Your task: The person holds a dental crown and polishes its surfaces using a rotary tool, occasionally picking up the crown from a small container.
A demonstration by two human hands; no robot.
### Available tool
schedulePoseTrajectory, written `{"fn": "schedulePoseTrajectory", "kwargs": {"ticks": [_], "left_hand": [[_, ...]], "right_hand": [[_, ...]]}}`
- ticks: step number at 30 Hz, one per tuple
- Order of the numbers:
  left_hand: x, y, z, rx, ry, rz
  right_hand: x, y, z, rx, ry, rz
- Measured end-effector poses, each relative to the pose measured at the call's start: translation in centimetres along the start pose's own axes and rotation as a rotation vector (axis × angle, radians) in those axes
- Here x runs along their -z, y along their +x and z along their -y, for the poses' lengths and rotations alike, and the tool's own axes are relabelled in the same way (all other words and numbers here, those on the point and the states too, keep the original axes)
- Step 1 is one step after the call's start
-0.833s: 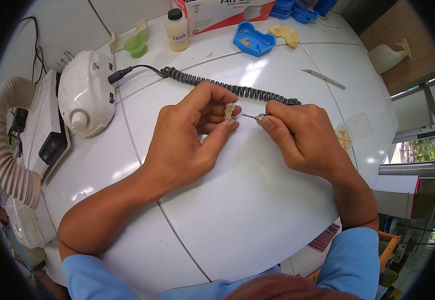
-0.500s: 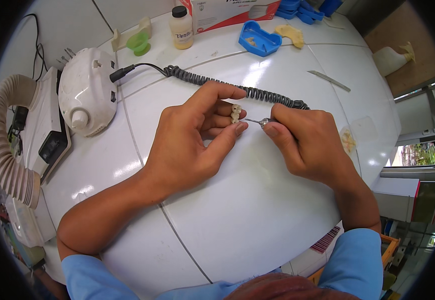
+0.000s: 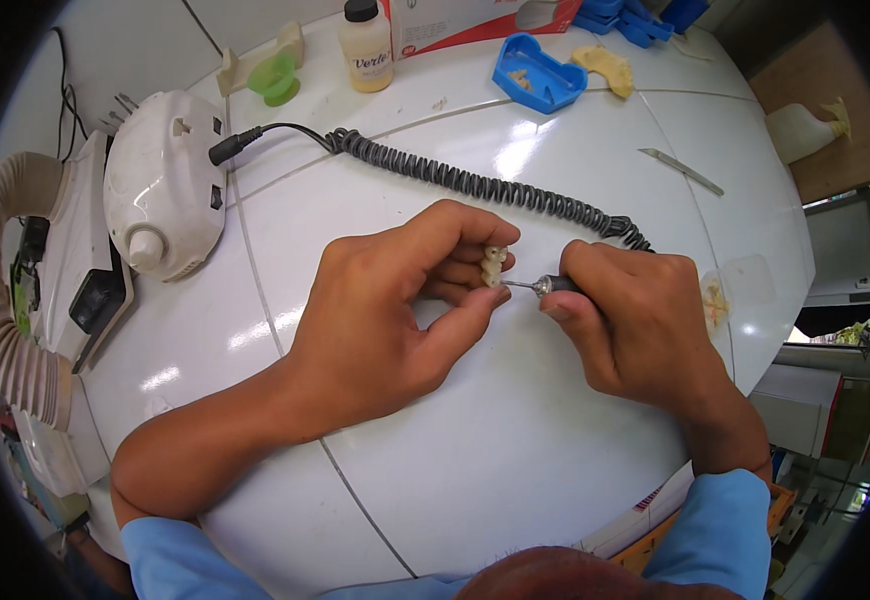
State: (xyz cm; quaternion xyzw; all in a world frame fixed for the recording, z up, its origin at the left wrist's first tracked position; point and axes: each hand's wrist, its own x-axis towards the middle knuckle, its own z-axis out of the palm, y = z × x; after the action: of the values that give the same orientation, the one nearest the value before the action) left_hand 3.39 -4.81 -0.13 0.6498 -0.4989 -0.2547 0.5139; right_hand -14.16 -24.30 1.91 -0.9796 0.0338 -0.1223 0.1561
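Left hand (image 3: 385, 320) pinching small tooth-shaped piece (image 3: 495, 266), right hand (image 3: 635, 320) gripping corded handpiece (image 3: 545, 286), bur touching piece

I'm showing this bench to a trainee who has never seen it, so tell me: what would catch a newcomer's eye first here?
At the centre, the left hand pinches a small cream tooth-shaped piece while the right hand holds a slim metal-tipped rotary handpiece against it. A black coiled cord runs from the handpiece across the white tiled bench to a white motor box at the left. A blue plastic tray sits at the far edge.
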Motion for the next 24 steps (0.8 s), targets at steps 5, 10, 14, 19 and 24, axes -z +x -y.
{"fn": "schedulePoseTrajectory", "kwargs": {"ticks": [5,10,14,19,24], "left_hand": [[-0.09,-0.02,-0.23,-0.031,0.099,-0.015],[-0.43,-0.03,0.32,-0.08,0.107,-0.032],[-0.5,-0.05,0.36,-0.086,0.12,-0.031],[-0.35,-0.06,0.03,-0.056,0.148,-0.016],[-0.44,-0.06,0.23,-0.046,0.134,-0.02]], "right_hand": [[0.04,0.04,-0.18,0.013,0.017,0.003],[-0.02,0.02,-0.18,0.025,0.023,0.003],[0.1,0.0,-0.1,0.031,-0.004,0.015],[-0.12,-0.04,0.37,0.031,-0.054,0.006],[-0.07,-0.12,0.26,0.02,-0.06,0.019]]}}
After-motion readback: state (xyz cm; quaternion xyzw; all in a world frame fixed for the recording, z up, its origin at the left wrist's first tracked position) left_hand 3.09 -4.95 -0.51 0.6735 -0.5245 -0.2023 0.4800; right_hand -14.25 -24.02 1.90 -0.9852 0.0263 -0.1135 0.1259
